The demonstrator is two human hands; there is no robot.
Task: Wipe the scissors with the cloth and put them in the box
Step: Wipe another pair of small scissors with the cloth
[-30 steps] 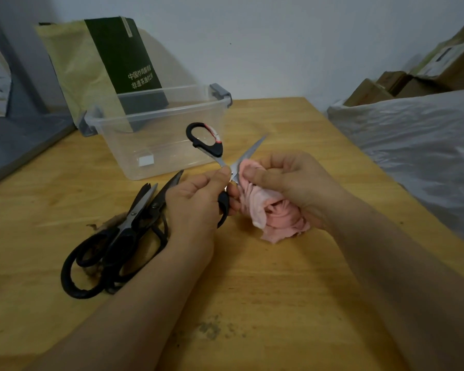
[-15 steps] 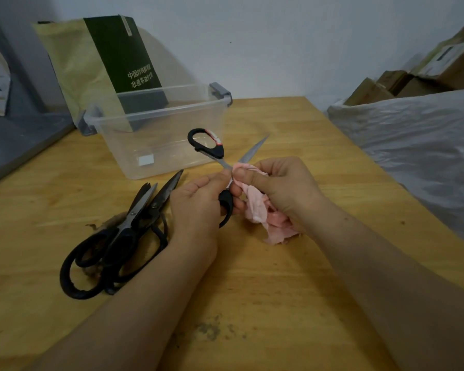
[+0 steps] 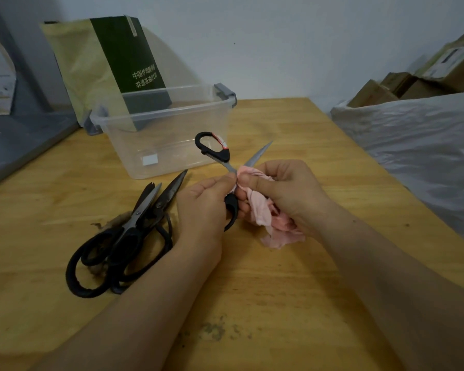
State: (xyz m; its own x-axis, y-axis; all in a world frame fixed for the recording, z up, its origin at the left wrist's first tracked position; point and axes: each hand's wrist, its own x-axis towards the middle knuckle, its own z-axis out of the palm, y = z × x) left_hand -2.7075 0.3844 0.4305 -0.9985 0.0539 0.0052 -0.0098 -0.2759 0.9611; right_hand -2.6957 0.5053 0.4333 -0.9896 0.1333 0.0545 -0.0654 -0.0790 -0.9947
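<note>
Head view, looking down on a wooden table (image 3: 265,303). Both forearms reaching in from the lower edge and converging at mid-table, the hands together, meeting around one pair of scissors (image 3: 217,152).

Left hand (image 3: 201,207) knuckles up, fingers curled round the lower black handle loop, fingertips up by the pivot. Right hand (image 3: 288,192) just beside it, fingers curled, thumb pressing a crumpled pink cloth (image 3: 269,219) against the scissors at the pivot. Loose end of the cloth hanging below the palm.

Scissors held open in a cross above the table: upper handle loop, black with a red-and-white label, pointing up and left; one bare blade tip pointing up and right; second blade hidden within cloth and fingers.

Just behind the hands, a clear open-topped plastic box (image 3: 158,115) with grey latches, standing on the table; held scissors in front of it, not inside.

Left of the left wrist, a pile of further black-handled scissors (image 3: 134,231) lying flat, tips toward the box. Behind the box, a green-and-tan paper bag (image 3: 110,62) leaning at the wall. At right, a white plastic sheet (image 3: 413,145) and cardboard cartons (image 3: 402,87).
</note>
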